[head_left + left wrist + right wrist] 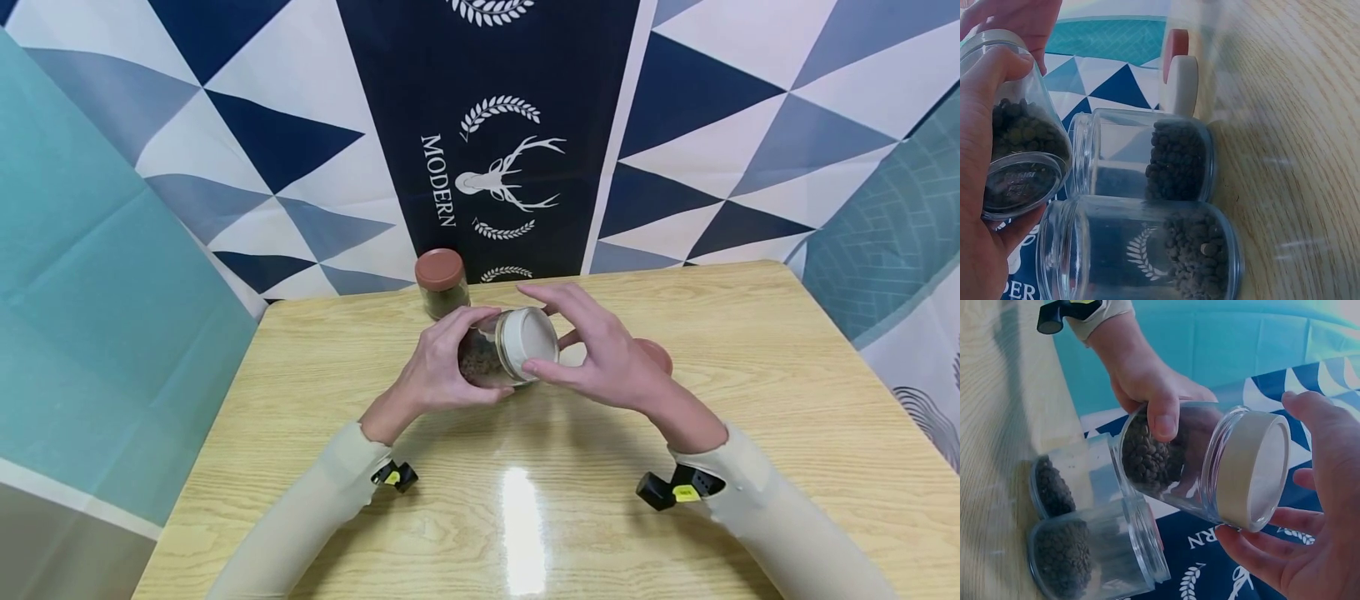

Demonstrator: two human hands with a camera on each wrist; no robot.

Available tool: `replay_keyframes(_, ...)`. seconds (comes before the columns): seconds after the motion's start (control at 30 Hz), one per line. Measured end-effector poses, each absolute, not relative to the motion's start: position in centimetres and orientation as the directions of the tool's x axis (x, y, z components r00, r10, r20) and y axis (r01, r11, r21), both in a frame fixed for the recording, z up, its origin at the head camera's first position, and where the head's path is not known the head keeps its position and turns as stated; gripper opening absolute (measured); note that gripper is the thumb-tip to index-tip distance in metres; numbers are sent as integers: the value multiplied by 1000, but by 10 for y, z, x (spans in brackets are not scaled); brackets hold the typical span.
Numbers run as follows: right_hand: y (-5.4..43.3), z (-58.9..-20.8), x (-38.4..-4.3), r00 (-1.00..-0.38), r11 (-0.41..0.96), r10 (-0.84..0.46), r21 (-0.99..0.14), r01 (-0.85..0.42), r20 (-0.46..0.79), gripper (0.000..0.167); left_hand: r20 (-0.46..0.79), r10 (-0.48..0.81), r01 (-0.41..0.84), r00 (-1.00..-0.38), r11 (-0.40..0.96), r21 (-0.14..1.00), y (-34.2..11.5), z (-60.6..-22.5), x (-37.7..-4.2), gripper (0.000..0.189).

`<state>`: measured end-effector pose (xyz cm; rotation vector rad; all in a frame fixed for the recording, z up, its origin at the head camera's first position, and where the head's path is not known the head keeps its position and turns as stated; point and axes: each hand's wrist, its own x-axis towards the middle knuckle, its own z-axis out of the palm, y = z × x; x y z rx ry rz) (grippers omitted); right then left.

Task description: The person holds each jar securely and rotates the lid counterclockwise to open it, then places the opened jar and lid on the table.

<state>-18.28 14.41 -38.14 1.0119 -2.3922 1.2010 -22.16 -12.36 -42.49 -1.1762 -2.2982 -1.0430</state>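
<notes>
My left hand [442,358] grips a glass jar [1194,453] with a white lid [531,340], part filled with small dark bean-like pieces. The jar is tilted in the air, its lid toward my right hand [596,354]. That hand is spread around the lid; in the right wrist view its lower fingertips [1232,537] are at the lid's edge, while its thumb stands apart. Two glass jars with uncovered mouths, an upper one [1119,156] and a lower one [1116,250] in the left wrist view, stand on the table beneath, also with dark pieces at the bottom.
A jar with a red lid [439,268] stands at the table's back edge by the patterned wall cloth [300,150]. A loose red lid [654,354] and a white lid [1182,87] lie on the wooden table [450,517].
</notes>
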Motion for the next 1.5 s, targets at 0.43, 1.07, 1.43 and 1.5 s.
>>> replay_keyframes(0.43, 142, -384, -182, -725, 408, -470, -604, -684, 503, 65, 593, 552, 810, -586, 377, 450, -123, -426, -221, 99)
replay_keyframes(1.07, 147, -389, -189, -390, 269, -612, -283, -921, 688, 63, 589, 562, 814, -581, 388, 433, -124, -427, -222, 98)
replay_keyframes(1.43, 145, -384, -179, -582, 367, -565, -454, -812, 585, 83, 618, 550, 827, -562, 383, 411, -124, -427, -222, 96)
replay_keyframes(1.5, 143, -383, -176, -642, 408, -527, -498, -765, 556, 86, 616, 547, 824, -566, 385, 415, -123, -427, -222, 97)
